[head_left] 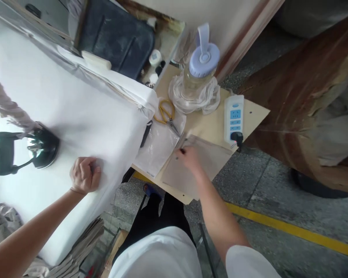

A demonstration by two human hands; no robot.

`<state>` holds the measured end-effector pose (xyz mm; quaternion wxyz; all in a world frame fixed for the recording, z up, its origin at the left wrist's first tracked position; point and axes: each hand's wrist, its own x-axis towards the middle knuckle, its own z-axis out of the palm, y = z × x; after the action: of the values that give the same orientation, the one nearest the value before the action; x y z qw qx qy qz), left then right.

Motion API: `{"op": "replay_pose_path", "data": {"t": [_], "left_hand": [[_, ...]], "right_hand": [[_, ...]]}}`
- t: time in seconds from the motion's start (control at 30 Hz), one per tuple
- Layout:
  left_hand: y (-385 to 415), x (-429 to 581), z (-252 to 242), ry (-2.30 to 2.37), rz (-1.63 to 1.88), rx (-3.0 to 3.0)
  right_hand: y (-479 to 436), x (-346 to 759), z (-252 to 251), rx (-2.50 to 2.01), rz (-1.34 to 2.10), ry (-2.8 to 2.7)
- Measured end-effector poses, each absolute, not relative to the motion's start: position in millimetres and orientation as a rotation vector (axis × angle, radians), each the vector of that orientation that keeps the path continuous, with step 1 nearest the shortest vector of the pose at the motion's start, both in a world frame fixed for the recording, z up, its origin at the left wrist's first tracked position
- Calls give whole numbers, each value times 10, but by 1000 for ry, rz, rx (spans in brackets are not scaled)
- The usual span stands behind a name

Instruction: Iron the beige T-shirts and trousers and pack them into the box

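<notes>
Light washes my white ironing surface (110,123) nearly blank at far left, with soft grey shadows beside the iron (48,144) and my left hand (85,175); the floor (268,195) looks dimmer, small print blurs, and wide-angle distortion stretches the edges

A tan board (206,125) bears plastic bags (211,154) and a power strip (234,104)

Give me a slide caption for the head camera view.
Left hand loosely curled on a white-covered surface near an iron; right hand at a flat grey sheet.
</notes>
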<state>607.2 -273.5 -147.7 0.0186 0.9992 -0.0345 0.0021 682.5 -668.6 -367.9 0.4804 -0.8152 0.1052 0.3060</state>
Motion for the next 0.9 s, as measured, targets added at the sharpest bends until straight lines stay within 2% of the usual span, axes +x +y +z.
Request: {"op": "replay_pose_path", "data": {"t": [0.07, 0.1, 0.3, 0.37, 0.47, 0.53, 0.73, 0.9], "left_hand": [[-2659, 6021, -1424, -238, 56, 3122], [-2635, 6004, -1406, -286, 51, 3129], [-2539, 5984, -1299, -282, -92, 3059], [-2507, 5971, -1253, -248, -128, 3028], [-2477, 5938, -1198, -208, -171, 3002], [-2464, 5917, -1177, -191, -204, 2988], [-2410, 5888, -1151, -189, -234, 2965], [-2399, 5887, -1133, -236, -193, 2976]], "right_hand": [[-6361, 6975, -3413, -2038, 864, 180], [-6267, 7056, -3253, -2081, 818, 185], [-6624, 8008, -2147, -2480, -249, 173], [-6691, 8464, -1848, -2619, -220, 74], [-6568, 8924, -1579, -2798, 108, -15], [-6446, 9030, -1497, -2869, 204, -18], [-6336, 8947, -1155, -2953, 133, 59], [-6639, 8819, -399, -2962, -146, 77]]}}
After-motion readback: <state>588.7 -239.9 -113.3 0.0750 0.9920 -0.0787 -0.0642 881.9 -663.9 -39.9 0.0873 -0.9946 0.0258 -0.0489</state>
